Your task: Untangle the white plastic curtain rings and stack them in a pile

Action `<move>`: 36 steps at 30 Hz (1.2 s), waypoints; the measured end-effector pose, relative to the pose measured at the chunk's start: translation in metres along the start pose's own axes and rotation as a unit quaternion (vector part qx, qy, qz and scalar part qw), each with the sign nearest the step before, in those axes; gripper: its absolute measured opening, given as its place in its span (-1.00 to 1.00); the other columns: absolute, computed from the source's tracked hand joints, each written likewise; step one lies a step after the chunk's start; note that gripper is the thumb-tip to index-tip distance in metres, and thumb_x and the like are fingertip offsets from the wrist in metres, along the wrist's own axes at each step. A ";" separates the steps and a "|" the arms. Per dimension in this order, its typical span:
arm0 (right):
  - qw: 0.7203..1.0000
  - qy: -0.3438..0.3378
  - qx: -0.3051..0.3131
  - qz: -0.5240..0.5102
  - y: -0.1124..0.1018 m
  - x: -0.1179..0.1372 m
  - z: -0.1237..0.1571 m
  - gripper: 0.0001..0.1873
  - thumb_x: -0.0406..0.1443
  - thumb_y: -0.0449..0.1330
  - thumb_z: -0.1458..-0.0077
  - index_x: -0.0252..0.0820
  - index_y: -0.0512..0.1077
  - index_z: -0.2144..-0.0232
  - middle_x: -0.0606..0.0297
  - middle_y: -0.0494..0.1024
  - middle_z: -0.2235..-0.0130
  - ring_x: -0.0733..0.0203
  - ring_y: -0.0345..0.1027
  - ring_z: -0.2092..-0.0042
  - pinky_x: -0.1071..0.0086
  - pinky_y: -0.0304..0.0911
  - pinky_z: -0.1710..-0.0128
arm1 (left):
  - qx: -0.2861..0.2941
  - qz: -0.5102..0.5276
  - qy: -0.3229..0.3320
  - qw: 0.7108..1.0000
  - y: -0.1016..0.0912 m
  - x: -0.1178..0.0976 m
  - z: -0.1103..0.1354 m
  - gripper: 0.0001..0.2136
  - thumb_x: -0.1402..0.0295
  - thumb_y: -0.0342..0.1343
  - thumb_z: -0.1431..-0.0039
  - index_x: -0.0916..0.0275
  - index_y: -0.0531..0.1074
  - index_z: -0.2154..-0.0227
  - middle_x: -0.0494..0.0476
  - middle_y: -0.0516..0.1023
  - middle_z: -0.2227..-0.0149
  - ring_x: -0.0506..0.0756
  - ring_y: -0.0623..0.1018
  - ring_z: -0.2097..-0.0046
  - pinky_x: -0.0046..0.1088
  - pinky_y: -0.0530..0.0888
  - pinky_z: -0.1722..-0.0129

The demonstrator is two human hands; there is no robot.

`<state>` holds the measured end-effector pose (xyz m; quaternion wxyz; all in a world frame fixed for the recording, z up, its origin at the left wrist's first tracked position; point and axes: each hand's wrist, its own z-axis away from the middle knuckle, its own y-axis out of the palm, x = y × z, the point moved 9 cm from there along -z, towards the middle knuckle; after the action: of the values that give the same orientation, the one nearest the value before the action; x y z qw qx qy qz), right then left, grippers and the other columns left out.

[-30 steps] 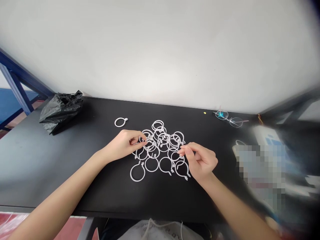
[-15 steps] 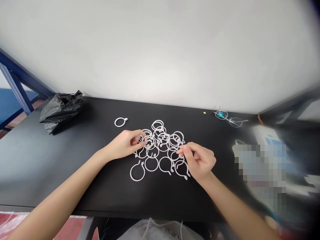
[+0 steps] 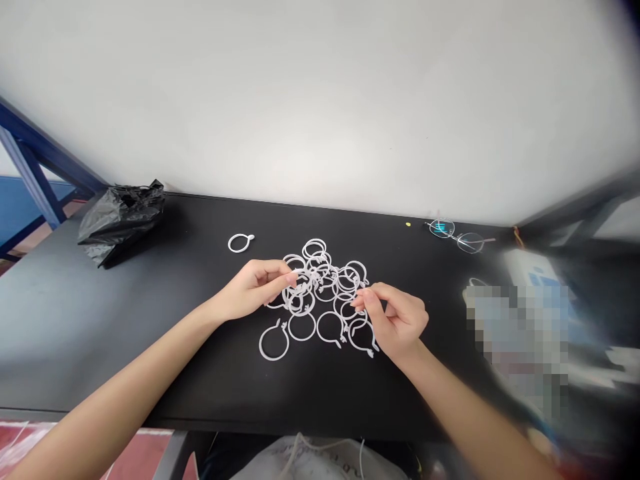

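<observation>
A loose heap of white plastic curtain rings (image 3: 331, 327) lies on the black tabletop, several of them open with small clasp ends. My left hand (image 3: 260, 287) reaches in from the left, thumb and forefinger pinched on one white ring (image 3: 296, 288) at the heap's left side. Over the right edge of the heap is my right hand (image 3: 395, 317), its fingers curled and the thumb pressed to the fingertips. Whatever may be between those fingertips is hidden. One closed ring (image 3: 239, 243) lies apart, beyond my left hand.
A crumpled black plastic bag (image 3: 123, 220) sits at the back left. Eyeglasses (image 3: 456, 237) lie near the wall at the back right. Along the right side are a white and blue box (image 3: 537, 267) and a pixelated object (image 3: 517, 340). A white wall (image 3: 320, 100) borders the table.
My left thumb and forefinger have closed on a ring and lifted it slightly, shifting rings on the heap's left side. My right hand has hardly moved.
</observation>
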<state>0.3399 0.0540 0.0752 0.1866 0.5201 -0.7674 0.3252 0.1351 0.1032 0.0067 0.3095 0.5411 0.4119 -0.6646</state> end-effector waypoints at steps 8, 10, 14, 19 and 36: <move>0.999 0.010 0.030 -0.018 0.007 0.000 -0.001 -0.81 -0.47 0.17 -0.16 -0.20 0.48 0.47 0.35 0.56 0.56 0.32 0.43 0.58 0.47 0.34 0.58 | 0.027 0.119 -0.001 0.992 0.020 -0.004 0.000 -0.65 0.15 0.04 -0.33 0.31 0.47 0.46 0.05 0.39 0.38 -0.04 0.47 0.40 -0.57 0.52 0.51; 0.999 0.017 0.040 -0.019 0.009 -0.002 -0.001 -0.80 -0.47 0.17 -0.16 -0.19 0.47 0.47 0.34 0.55 0.55 0.32 0.41 0.58 0.45 0.33 0.57 | 0.039 0.153 -0.014 0.987 0.025 -0.003 0.000 -0.65 0.15 0.02 -0.34 0.31 0.47 0.44 0.10 0.44 0.31 0.02 0.52 0.28 -0.51 0.59 0.42; 0.998 0.023 0.051 -0.030 0.012 -0.004 0.001 -0.85 -0.47 0.18 -0.16 -0.17 0.51 0.37 0.34 0.57 0.51 0.32 0.43 0.55 0.43 0.39 0.51 | 0.046 0.206 -0.031 0.977 0.030 -0.001 0.001 -0.64 0.15 0.04 -0.34 0.32 0.43 0.47 0.16 0.52 0.26 0.08 0.56 0.16 -0.43 0.63 0.25; 0.989 0.008 0.118 -0.087 0.027 -0.003 0.007 -0.59 -0.42 0.25 -0.14 -0.12 0.45 -0.05 0.20 0.63 0.22 0.29 0.51 0.41 0.38 0.50 0.41 | 0.090 0.233 -0.050 0.967 0.045 0.001 0.005 -0.64 0.15 0.06 -0.34 0.36 0.50 0.41 0.14 0.56 0.33 0.04 0.62 0.28 -0.43 0.62 0.22; 0.991 -0.008 0.102 -0.090 0.028 0.008 0.004 -0.77 -0.51 0.26 -0.12 -0.16 0.59 0.22 0.21 0.65 0.32 0.24 0.53 0.37 0.39 0.50 0.41 | -0.018 -0.113 0.167 0.979 0.030 -0.036 0.017 -0.55 0.21 0.27 -0.16 0.27 0.33 -0.06 0.03 0.46 0.34 0.02 0.48 0.36 -0.39 0.49 0.28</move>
<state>0.3115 0.0530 0.0693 0.1546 0.6061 -0.6818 0.3793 0.1607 0.0732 0.0371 0.1691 0.5888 0.5280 -0.5881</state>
